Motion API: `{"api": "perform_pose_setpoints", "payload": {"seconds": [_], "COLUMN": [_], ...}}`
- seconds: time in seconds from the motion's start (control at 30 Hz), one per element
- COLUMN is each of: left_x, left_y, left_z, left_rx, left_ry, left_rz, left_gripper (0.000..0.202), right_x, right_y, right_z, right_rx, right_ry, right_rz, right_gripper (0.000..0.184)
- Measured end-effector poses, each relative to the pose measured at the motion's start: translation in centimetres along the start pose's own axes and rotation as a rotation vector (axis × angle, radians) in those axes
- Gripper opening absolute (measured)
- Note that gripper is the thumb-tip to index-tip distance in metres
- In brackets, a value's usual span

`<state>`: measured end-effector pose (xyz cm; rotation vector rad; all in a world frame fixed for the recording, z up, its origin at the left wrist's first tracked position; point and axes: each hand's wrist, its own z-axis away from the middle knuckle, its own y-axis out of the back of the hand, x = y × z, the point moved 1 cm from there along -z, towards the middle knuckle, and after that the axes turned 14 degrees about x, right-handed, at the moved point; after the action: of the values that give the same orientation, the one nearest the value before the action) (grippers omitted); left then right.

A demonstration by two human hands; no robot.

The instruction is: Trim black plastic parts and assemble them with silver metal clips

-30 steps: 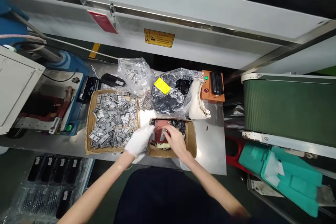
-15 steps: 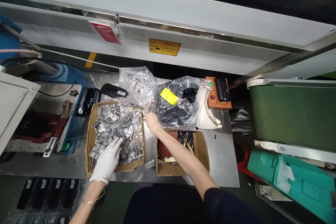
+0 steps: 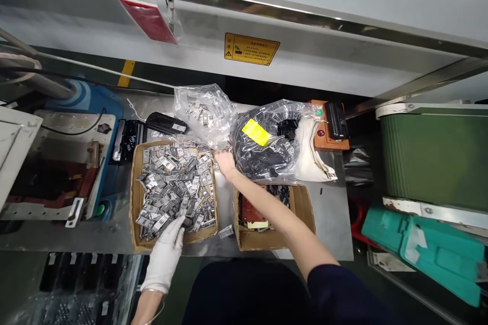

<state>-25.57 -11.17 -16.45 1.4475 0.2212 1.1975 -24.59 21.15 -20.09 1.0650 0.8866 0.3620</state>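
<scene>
Head: left hand (image 3: 165,254) on metal parts (image 3: 173,183); warning label (image 3: 251,49) seemingly illegible.

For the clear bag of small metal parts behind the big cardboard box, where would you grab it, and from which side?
Probably the slack, crumpled film at the near right edge of the clear bag, coming from the front, where the right hand is. The metal parts sit bunched higher up, so that edge looks empty to pinch; the cardboard box blocks the near left.
</scene>
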Motion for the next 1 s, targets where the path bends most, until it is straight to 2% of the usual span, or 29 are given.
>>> {"api": "perform_pose_setpoints", "payload": {"seconds": [0.1,0.2,0.33,0.47,0.6,0.7,0.83,0.9,1.0], "left_x": [0.0,0.9,3.3,5.9,8.4,10.8,14.6,16.4,18.5], "left_y": [0.2,0.1,-0.1,-0.2,0.1,0.4,1.1,1.3,1.3], "left_z": [0.8,0.4,-1.3,-2.8,-4.5,-6.6,-8.6,-8.7,-7.7], "left_rx": [0.015,0.031,0.049,0.084,0.150,0.220,0.232,0.192,0.142], "left_ry": [0.036,0.041,0.010,-0.051,-0.093,-0.132,-0.286,-0.378,-0.467], "left_rz": [0.022,0.057,0.102,0.139,0.157,0.170,0.194,0.195,0.195], "left_gripper": [0.047,0.049,0.050,0.046,0.047,0.047,0.047,0.046,0.049], "right_x": [-0.4,-0.9,-1.2,-1.2,-1.5,-2.1,-2.4,-2.3,-2.1], "right_y": [1.1,2.1,3.4,4.6,5.7,6.9,8.5,9.3,10.6], "right_z": [0.0,0.5,1.1,1.3,1.6,3.3,8.6,11.7,15.6], "right_rx": [-0.040,-0.067,-0.081,-0.050,0.049,0.160,0.218,0.208,0.221], "right_ry": [0.003,0.020,0.019,-0.033,-0.145,-0.262,-0.418,-0.474,-0.559], "right_rz": [0.151,0.233,0.260,0.177,-0.028,-0.271,-0.720,-0.935,-1.144], "right_gripper": [0.021,0.018,0.017,0.017,0.019,0.025,0.027,0.031,0.037]}}
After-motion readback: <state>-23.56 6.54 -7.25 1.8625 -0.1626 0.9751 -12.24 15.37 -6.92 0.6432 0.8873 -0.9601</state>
